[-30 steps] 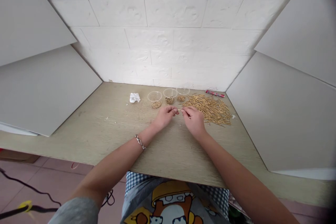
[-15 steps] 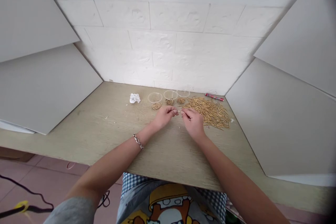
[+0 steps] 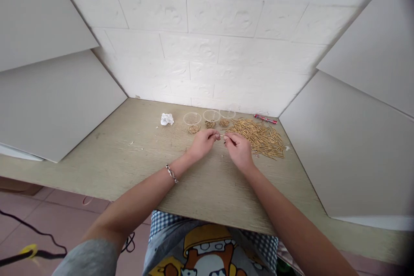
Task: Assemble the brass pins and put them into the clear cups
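My left hand (image 3: 203, 144) and my right hand (image 3: 238, 151) meet above the middle of the pale wooden table (image 3: 136, 146). Their fingertips pinch a thin golden pin (image 3: 221, 136) between them. Just past my right hand lies a loose pile of similar golden pins (image 3: 258, 138). Three clear plastic cups stand in a row behind my hands, each holding some pins at the bottom: the left cup (image 3: 192, 123), the middle cup (image 3: 211, 118) and the right cup (image 3: 227, 114). A chain bracelet (image 3: 171, 174) circles my left wrist.
A crumpled white tissue (image 3: 167, 119) lies left of the cups. A red-and-silver pen (image 3: 265, 118) lies by the back wall. A white brick-patterned wall (image 3: 207, 60) rises behind the table, between angled white panels (image 3: 48, 103). A cable crosses the pink tile floor (image 3: 54, 220).
The whole view has shifted slightly as my head moved. My hands stay close together at the same spot, still pinching the pin.
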